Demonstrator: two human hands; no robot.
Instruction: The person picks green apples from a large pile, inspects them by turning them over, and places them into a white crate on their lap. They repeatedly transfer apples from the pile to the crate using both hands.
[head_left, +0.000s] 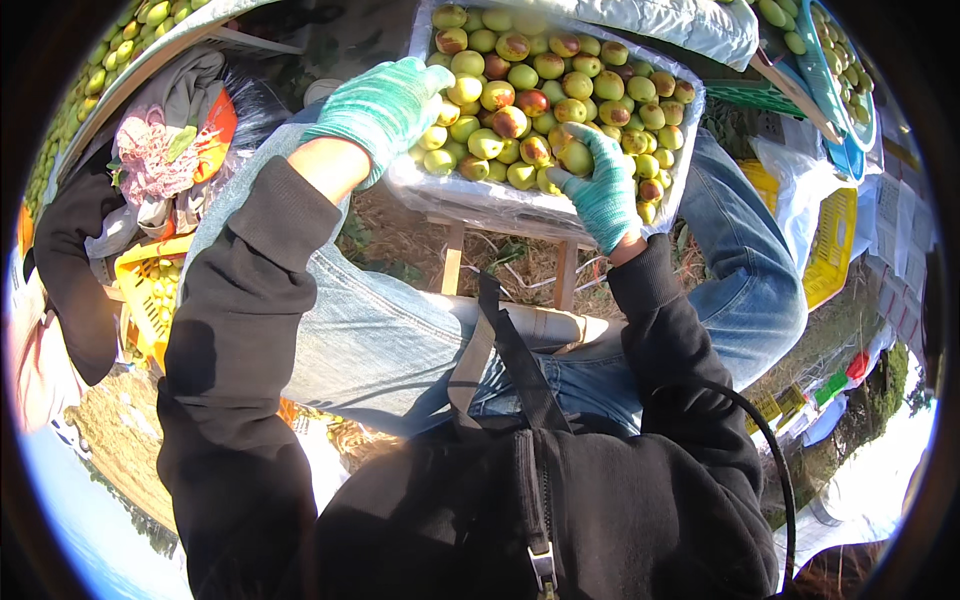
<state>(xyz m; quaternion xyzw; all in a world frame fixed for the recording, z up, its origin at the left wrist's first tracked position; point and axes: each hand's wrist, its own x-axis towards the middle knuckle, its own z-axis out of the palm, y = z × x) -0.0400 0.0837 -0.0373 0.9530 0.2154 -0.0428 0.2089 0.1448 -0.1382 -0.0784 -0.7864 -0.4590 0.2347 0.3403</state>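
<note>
A white foam box [402,172] lined with clear plastic stands between my knees, heaped with green jujubes [509,122] that carry red-brown patches. At its right front, my right hand [603,200], in a green knitted glove, has thumb and fingers closed round one jujube [575,158] on top of the heap. My left hand [378,112], gloved alike, reaches over the left rim. Its fingers are bent together against the jujubes there; anything between the fingertips is hidden.
The box rests on a wooden stand [453,258]. More jujubes [128,45] lie heaped at the far left. A yellow crate [150,300] and piled clothes [165,150] are on the left; at right are another yellow crate [832,245] and a blue basket [848,160]. White padded cloth [680,25] borders the box's far side.
</note>
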